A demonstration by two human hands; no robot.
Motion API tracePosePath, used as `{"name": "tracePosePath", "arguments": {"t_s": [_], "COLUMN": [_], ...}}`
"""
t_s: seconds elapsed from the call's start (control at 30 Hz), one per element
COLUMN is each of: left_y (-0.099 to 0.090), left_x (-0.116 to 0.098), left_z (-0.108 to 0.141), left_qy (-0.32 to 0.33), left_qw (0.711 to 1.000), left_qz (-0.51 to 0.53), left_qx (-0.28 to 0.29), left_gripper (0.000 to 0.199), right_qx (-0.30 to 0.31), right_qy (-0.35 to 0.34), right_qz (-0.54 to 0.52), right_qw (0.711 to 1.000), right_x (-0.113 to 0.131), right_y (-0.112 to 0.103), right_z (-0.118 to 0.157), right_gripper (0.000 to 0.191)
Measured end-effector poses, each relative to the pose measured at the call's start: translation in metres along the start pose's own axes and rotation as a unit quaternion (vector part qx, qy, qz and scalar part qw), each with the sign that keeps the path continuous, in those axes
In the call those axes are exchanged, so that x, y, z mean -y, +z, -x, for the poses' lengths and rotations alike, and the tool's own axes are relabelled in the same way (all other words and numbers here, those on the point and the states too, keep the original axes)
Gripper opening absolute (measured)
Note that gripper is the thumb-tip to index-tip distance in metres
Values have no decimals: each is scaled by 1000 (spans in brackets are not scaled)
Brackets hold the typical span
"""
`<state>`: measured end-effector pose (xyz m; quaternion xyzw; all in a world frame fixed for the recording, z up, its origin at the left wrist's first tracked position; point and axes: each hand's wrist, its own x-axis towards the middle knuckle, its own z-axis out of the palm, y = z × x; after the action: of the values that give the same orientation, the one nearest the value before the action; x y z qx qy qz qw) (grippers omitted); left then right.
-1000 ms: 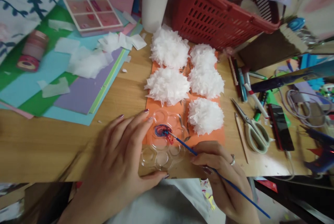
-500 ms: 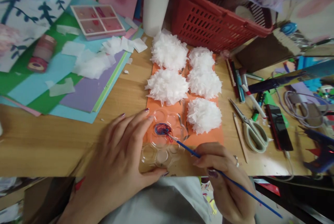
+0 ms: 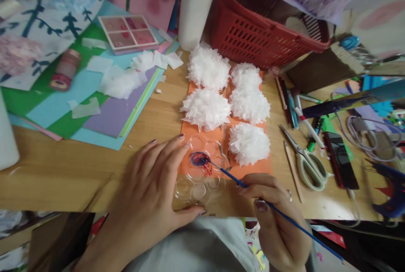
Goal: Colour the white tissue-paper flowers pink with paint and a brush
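My left hand (image 3: 152, 187) is spread wide at the left side of the clear palette (image 3: 199, 190), fingertips along its left edge and thumb by its near edge; how firmly it presses, I can't tell. My right hand (image 3: 275, 208) is closed around a blue brush (image 3: 233, 177), fingers and thumb pinching the handle, whose end slants out past my hand toward the near right. The brush's tip is at the right side of a well holding dark blue and red paint (image 3: 199, 159), and red streaks run just below that well. The palette sits right in front of me, its far part over the orange paper (image 3: 253, 170) and its near part over the bare table (image 3: 152, 128). Five white pompoms (image 3: 249, 143) sit on the paper beyond and beside the palette, two on the left and three on the right. To the right of the paper lie a pencil (image 3: 293, 172), scissors (image 3: 311, 170) with blades together, some markers (image 3: 309, 125) and a phone (image 3: 341, 160). Behind the pompoms stands a red basket (image 3: 268, 31), with a white cylinder (image 3: 196, 10) at its left. On my left, coloured sheets (image 3: 109, 113) lie in an overlapping stack, bearing white scraps (image 3: 122, 82), a row of tape rolls (image 3: 66, 69) and a four-part case (image 3: 128, 33).
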<state>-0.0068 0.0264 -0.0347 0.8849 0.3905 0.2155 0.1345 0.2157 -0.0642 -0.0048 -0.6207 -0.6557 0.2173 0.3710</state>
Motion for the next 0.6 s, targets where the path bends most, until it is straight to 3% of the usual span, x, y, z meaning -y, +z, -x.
{"name": "tracePosePath", "arguments": {"t_s": [0.27, 0.6], "left_y": [-2, -2], "left_x": [-1, 0], "left_z": [-2, 0], "left_qy": [2, -7], "left_qw": [1000, 1000], "left_qz": [-2, 21], "left_qx": [3, 9], "left_gripper": [90, 102], "right_qx": [-5, -65], "right_qy": [-18, -51], "right_qz": [-3, 11], "right_qw": [1000, 997], "right_x": [-7, -6], "right_y": [4, 15], "right_z": [-3, -6], "right_gripper": [23, 18]}}
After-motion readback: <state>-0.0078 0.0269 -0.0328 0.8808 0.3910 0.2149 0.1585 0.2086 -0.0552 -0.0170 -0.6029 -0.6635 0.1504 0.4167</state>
